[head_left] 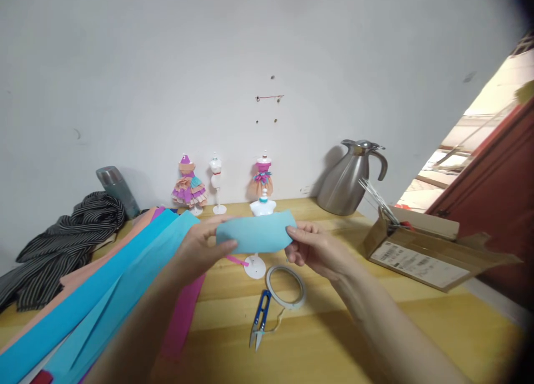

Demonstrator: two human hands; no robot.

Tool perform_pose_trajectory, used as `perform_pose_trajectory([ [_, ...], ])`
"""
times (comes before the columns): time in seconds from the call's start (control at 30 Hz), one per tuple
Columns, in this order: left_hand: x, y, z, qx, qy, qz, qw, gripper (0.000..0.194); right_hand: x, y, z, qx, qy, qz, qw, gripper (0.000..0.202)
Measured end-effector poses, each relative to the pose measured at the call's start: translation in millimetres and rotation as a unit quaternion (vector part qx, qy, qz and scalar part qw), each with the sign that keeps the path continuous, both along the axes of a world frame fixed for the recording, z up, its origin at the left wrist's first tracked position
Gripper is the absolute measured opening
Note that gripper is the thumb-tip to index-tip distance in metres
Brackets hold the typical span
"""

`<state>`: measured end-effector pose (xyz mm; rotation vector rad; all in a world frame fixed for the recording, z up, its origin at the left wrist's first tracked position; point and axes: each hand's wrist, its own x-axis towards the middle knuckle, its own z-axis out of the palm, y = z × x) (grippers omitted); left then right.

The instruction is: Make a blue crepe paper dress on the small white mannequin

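Note:
A light blue strip of paper [255, 233] is stretched level between my two hands, in front of a small white mannequin [263, 206]. My left hand [207, 243] pinches its left end, thumb in front. At the right end my right hand [306, 244] grips it between thumb and fingers. The mannequin's round white base [254, 267] shows below the paper; its middle is hidden. A roll of tape [286, 287] lies on the table below my right hand, and blue-handled thread snips [260, 319] lie beside it, blades toward me.
Blue paper [95, 284] and magenta paper [183, 317] lie left. Two dressed mannequins [189, 186] [262, 175] and a bare one [216, 178] stand behind. A steel jug [344, 181] and cardboard box [421, 256] are right; a striped cloth [70, 245] and flask [119, 189] left.

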<state>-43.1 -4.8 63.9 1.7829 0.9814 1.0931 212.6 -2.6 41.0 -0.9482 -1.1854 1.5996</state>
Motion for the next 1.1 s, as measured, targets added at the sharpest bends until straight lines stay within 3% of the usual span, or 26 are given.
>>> perform_pose_trajectory([
  [0.1, 6.5, 6.5, -6.4, -0.098, -0.066, 0.003, 0.993, 0.025, 3.9, 1.9, -2.3, 0.092, -0.08, -0.055, 0.991, 0.035],
  [0.17, 8.4, 10.3, -9.2, -0.137, -0.095, -0.002, 0.986, 0.028, 6.7, 2.8, -3.0, 0.18, -0.123, -0.111, 0.97, 0.028],
  [0.27, 10.2, 14.8, -13.4, -0.177, -0.117, -0.017, 0.977, 0.034, 8.7, 3.2, -2.8, 0.252, -0.13, -0.148, 0.948, 0.021],
  [0.6, 18.1, 26.5, -29.5, -0.174, -0.126, -0.007, 0.977, 0.039, 8.8, 11.9, -8.8, 0.203, -0.171, -0.111, 0.958, 0.024],
  [0.83, 15.4, 29.0, -28.0, -0.167, -0.104, 0.013, 0.98, 0.037, 12.1, 15.7, -11.0, 0.212, -0.144, -0.157, 0.954, 0.03],
  [1.1, 16.6, 30.2, -27.8, -0.116, -0.106, 0.05, 0.986, 0.031, 13.5, 18.8, -15.8, 0.162, -0.103, -0.105, 0.976, 0.031],
])
